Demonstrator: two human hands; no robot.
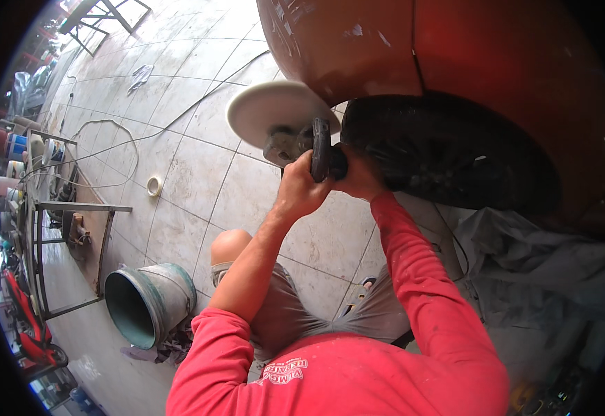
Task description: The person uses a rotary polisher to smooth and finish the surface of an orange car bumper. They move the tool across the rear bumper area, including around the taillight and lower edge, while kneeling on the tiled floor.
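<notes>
A power polisher (321,149) with a wide, round white pad (261,111) is held out in front of me. My left hand (301,184) is wrapped round its black loop-shaped handle. Just to the right, my right hand (361,173) is closed on the dark body of the tool, its fingers partly hidden. The pad is tilted, and its right edge is close to the lower corner of an orange-red car bumper (344,66); I cannot tell whether they touch. Pale scuffs mark the bumper above. The dark car wheel (455,152) is right beside my right hand.
A cable (198,104) runs over the tiled floor. To the left are a tape roll (154,186), a tipped bucket (151,298) and a metal frame (73,206). A cloth (140,78) lies farther off. Grey sheeting (524,256) is bunched below the car at right.
</notes>
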